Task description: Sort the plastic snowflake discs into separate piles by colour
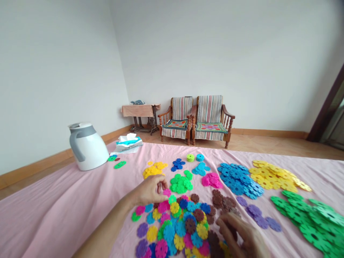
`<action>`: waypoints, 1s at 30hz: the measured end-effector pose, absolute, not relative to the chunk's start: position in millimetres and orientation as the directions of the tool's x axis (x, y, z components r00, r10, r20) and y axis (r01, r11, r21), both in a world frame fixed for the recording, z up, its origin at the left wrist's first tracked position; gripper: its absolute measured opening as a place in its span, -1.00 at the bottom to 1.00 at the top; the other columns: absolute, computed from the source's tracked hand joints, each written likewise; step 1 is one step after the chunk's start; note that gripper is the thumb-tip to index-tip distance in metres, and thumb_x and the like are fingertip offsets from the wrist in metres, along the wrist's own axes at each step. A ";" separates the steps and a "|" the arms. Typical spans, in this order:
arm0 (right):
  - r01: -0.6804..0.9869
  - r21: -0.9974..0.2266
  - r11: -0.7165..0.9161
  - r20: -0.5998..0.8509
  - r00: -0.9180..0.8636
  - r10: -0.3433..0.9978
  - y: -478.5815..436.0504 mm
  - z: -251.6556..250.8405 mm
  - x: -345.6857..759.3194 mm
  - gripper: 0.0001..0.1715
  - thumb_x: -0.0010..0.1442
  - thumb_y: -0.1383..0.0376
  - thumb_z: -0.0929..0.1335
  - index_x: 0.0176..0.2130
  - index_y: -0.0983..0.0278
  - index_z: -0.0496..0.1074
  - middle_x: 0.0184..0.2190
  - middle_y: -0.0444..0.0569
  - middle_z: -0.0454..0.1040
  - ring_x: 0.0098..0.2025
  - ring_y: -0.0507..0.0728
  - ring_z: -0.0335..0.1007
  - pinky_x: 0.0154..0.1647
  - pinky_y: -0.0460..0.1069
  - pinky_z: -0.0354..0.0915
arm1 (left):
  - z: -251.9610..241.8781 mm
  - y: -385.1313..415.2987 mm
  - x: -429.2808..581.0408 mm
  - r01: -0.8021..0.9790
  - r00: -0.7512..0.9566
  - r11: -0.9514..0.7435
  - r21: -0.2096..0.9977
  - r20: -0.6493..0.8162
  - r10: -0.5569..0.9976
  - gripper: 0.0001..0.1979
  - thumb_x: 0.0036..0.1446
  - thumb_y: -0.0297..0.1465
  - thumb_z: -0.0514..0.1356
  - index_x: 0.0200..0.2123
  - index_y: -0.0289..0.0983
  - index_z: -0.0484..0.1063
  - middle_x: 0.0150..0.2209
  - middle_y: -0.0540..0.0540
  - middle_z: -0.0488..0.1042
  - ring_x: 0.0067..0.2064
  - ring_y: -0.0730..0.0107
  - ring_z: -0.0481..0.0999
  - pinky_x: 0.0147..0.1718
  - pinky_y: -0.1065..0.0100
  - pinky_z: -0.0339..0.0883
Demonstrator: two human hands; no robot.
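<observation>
A mixed heap of coloured plastic snowflake discs point(182, 225) lies on the pink cloth point(67, 208) right in front of me. My left hand point(152, 190) reaches over the heap's far left edge, fingers pinched on a pink disc point(167, 192). Low at the heap's right side, my right hand point(242, 234) rests with fingers curled among brown discs point(223, 202); what it holds I cannot make out. Sorted piles lie beyond: yellow point(153, 169), green point(181, 183), pink point(212, 180), blue point(238, 178).
A white kettle point(86, 145) stands at the left, with a tissue pack point(129, 142) behind it. Large yellow point(279, 175) and green point(311, 218) disc piles lie at the right, purple discs point(258, 215) nearer. Two wooden armchairs point(196, 120) and a small table point(139, 111) stand by the far wall.
</observation>
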State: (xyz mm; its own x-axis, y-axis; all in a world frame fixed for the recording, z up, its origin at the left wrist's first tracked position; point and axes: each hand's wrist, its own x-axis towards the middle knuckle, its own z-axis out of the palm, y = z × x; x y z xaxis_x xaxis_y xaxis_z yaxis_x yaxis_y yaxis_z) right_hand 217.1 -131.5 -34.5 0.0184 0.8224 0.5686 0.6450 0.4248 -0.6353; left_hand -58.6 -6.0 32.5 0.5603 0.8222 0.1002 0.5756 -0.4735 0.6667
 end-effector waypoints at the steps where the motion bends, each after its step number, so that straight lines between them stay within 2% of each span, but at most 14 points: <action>1: 0.636 -0.656 0.407 0.556 0.041 0.830 -131.3 -35.5 216.0 -0.66 0.25 0.14 0.24 -0.49 0.20 0.39 -0.59 -0.16 0.38 -0.57 0.02 0.31 -0.54 -0.13 0.21 | 36.9 -5.9 -54.5 0.571 0.555 -0.478 0.667 0.116 0.824 -0.81 -0.16 -0.45 0.25 -0.36 -0.30 0.42 -0.51 0.08 0.33 -0.48 0.51 0.31 -0.54 0.53 0.17; 6: 0.611 -0.737 0.289 0.445 0.116 0.888 -128.9 -40.5 217.2 -0.58 0.24 0.05 0.21 -0.50 0.23 0.36 -0.62 -0.17 0.33 -0.57 0.03 0.26 -0.54 -0.11 0.14 | 49.4 1.3 -9.6 0.511 0.613 -0.606 0.609 0.237 0.754 -0.81 -0.12 -0.41 0.27 -0.34 -0.28 0.44 -0.36 0.00 0.40 -0.37 0.45 0.39 -0.42 0.49 0.26; 9: 0.596 -0.779 0.193 0.360 0.175 0.916 -126.8 -43.7 220.4 -0.54 0.22 0.00 0.20 -0.52 0.23 0.35 -0.67 -0.19 0.27 -0.60 0.02 0.19 -0.59 -0.11 0.08 | 42.8 14.3 29.1 0.486 0.664 -0.709 0.510 0.313 0.680 -0.77 -0.18 -0.43 0.32 -0.36 -0.28 0.44 -0.27 -0.06 0.43 -0.24 0.33 0.42 -0.22 0.37 0.30; 12: 0.567 -0.806 0.173 0.331 0.189 0.925 -124.5 -47.3 221.7 -0.52 0.21 -0.03 0.19 -0.50 0.24 0.35 -0.66 -0.20 0.24 -0.58 0.03 0.18 -0.58 -0.11 0.07 | 28.1 29.7 64.5 0.458 0.696 -0.778 0.429 0.371 0.615 -0.75 -0.20 -0.45 0.33 -0.36 -0.27 0.43 -0.18 -0.10 0.43 -0.06 0.18 0.39 -0.04 0.26 0.24; 16: 0.557 -0.813 0.171 0.317 0.177 0.932 -121.4 -50.9 220.8 -0.51 0.22 -0.03 0.18 -0.51 0.25 0.34 -0.67 -0.22 0.14 -0.59 0.01 0.11 -0.59 -0.10 0.00 | 9.1 43.9 92.2 0.492 0.671 -0.787 0.373 0.413 0.616 -0.75 -0.19 -0.43 0.33 -0.35 -0.27 0.43 -0.15 -0.14 0.43 -0.02 0.11 0.37 -0.02 0.20 0.23; 20: 0.541 -0.824 0.169 0.311 0.183 0.932 -120.7 -51.0 218.8 -0.51 0.23 -0.01 0.17 -0.51 0.25 0.32 -0.67 -0.23 0.12 -0.61 0.01 0.07 -0.60 -0.09 -0.03 | 7.3 45.2 87.9 0.495 0.594 -0.745 0.448 0.451 0.666 -0.73 -0.11 -0.43 0.31 -0.26 -0.28 0.43 -0.13 -0.15 0.43 -0.06 0.16 0.40 -0.04 0.22 0.25; 22: 0.547 -0.818 0.178 0.322 0.179 0.930 -121.8 -49.5 218.1 -0.53 0.22 0.00 0.18 -0.53 0.24 0.29 -0.67 -0.22 0.14 -0.60 0.01 0.09 -0.59 -0.10 -0.02 | 14.7 40.8 74.2 0.492 0.568 -0.708 0.507 0.429 0.702 -0.81 -0.03 -0.46 0.24 -0.27 -0.29 0.44 -0.18 -0.13 0.46 -0.16 0.26 0.44 -0.14 0.31 0.29; 25: 0.563 -0.805 0.189 0.330 0.161 0.930 -123.5 -47.4 217.9 -0.54 0.23 0.01 0.18 -0.54 0.23 0.27 -0.65 -0.20 0.22 -0.57 0.02 0.16 -0.56 -0.10 0.03 | 31.4 28.6 43.7 0.503 0.632 -0.668 0.548 0.294 0.717 -0.91 0.03 -0.48 0.16 -0.36 -0.31 0.46 -0.34 -0.08 0.49 -0.33 0.38 0.45 -0.31 0.41 0.29; 28: 0.592 -0.785 0.185 0.322 0.135 0.937 -123.8 -48.0 218.3 -0.54 0.23 0.01 0.17 -0.53 0.23 0.29 -0.64 -0.18 0.28 -0.56 0.03 0.20 -0.53 -0.10 0.07 | 46.4 12.7 7.5 0.502 0.747 -0.667 0.551 0.112 0.655 -0.90 -0.01 -0.49 0.17 -0.38 -0.30 0.48 -0.40 -0.02 0.48 -0.35 0.42 0.44 -0.36 0.47 0.26; 30: 0.610 -0.770 0.186 0.325 0.124 0.938 -123.5 -49.6 218.3 -0.53 0.23 0.01 0.17 -0.54 0.23 0.28 -0.64 -0.18 0.29 -0.56 0.03 0.19 -0.53 -0.11 0.08 | 52.4 2.3 -15.8 0.549 0.758 -0.665 0.506 0.032 0.651 -0.92 -0.05 -0.48 0.20 -0.41 -0.29 0.47 -0.41 0.00 0.46 -0.38 0.44 0.41 -0.40 0.50 0.23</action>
